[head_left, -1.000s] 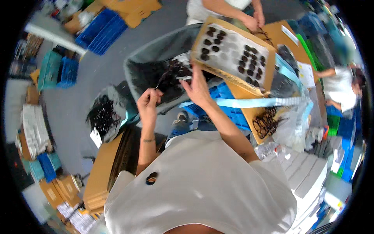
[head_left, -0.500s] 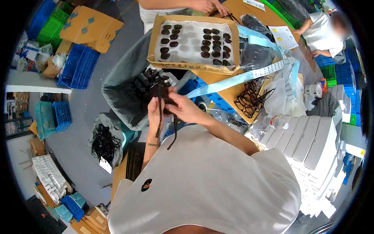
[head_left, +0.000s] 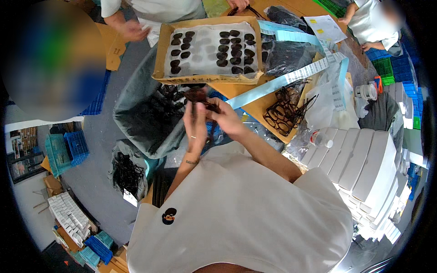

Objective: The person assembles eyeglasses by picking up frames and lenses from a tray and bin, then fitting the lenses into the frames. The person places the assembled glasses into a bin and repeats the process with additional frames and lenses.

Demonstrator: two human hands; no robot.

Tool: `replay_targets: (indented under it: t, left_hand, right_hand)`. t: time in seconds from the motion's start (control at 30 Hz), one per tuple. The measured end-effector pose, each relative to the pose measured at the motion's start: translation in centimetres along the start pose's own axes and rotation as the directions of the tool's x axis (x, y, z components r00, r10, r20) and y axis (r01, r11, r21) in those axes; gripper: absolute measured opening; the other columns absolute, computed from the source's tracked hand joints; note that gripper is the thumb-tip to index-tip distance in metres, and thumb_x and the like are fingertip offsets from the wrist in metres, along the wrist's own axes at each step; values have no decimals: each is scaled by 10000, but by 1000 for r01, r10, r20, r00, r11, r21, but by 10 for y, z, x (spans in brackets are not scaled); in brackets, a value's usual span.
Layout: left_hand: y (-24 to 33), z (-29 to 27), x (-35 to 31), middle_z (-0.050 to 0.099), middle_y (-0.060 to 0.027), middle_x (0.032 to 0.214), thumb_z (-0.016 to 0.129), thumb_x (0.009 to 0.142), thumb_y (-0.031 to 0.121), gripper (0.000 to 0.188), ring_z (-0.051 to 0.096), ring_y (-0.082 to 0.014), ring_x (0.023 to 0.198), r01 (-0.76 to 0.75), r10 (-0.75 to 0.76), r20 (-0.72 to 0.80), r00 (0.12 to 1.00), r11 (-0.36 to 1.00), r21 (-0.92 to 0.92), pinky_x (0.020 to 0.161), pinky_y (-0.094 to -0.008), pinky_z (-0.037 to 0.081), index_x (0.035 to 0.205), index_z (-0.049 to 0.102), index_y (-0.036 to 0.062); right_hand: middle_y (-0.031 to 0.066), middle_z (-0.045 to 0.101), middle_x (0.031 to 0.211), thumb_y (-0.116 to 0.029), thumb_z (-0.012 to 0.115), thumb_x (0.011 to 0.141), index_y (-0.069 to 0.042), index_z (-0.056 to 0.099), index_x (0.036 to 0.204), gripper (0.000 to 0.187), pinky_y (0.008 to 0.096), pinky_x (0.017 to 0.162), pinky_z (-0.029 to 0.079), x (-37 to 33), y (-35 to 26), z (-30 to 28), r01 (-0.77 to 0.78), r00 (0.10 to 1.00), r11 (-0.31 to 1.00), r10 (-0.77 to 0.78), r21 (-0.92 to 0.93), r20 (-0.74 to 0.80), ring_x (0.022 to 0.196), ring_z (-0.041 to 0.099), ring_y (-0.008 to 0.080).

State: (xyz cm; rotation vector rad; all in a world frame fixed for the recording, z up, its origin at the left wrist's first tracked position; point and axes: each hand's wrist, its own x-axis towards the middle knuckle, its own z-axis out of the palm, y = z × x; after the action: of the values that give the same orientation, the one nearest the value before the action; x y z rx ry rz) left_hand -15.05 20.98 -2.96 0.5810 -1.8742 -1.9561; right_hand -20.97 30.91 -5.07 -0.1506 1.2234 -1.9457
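Note:
Both my hands are together in front of my chest, over the near edge of a large grey bag (head_left: 132, 123) holding a heap of dark glasses frames (head_left: 168, 103). My left hand (head_left: 195, 125) and my right hand (head_left: 227, 119) are closed on a pair of dark brown glasses (head_left: 195, 94), partly hidden by my fingers and blurred. Beyond them a cardboard tray (head_left: 209, 81) lined with white holds several rows of dark oval lenses (head_left: 235, 46). To its right, on the table, lies a tangled pile of brown glasses frames (head_left: 283, 113).
Blue printed paper strips (head_left: 291, 83) cross the table (head_left: 246, 93). White boxes (head_left: 359, 159) are stacked on my right, by a clear plastic bottle (head_left: 322, 138). A smaller bag (head_left: 128, 170) of dark pieces is at lower left. Other people's hands (head_left: 133, 30) are beyond the tray.
My hands have risen slightly and shifted right, still holding the glasses, whose brown part now shows above my fingers. At the top a person's hand has come in left of the tray.

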Motion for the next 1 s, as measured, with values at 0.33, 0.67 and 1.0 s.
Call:
replay_targets:
  t: [0.33, 0.67, 1.0]
  left_hand:
    - [-31, -21, 48, 666, -95, 922, 522, 993, 228, 191, 645, -160, 780, -76, -14, -220, 975, 916, -395, 720, -298, 524, 1005, 543, 38]
    - [-202, 62, 46, 605, -51, 955, 562, 941, 175, 140, 627, -167, 868, 461, -643, -109, 758, 646, -608, 620, -354, 546, 1031, 538, 71]
    - [-204, 77, 47, 625, -34, 863, 571, 961, 341, 306, 590, -127, 693, 411, -567, -163, 807, 738, -535, 590, -263, 482, 1013, 565, 40]
  right_hand:
    - [106, 670, 935, -49, 590, 903, -4, 669, 1041, 166, 256, 761, 494, 55, -56, -88, 351, 883, 712, -469, -608, -39, 856, 649, 178]
    - [89, 633, 847, -49, 625, 882, -10, 641, 965, 92, 266, 622, 478, 105, -68, -131, 369, 451, 384, -870, -846, -198, 678, 590, 156]
    - [118, 627, 842, -87, 658, 825, -40, 615, 929, 122, 373, 590, 503, 27, 33, -166, 33, 714, 335, -667, -942, -212, 707, 636, 258]
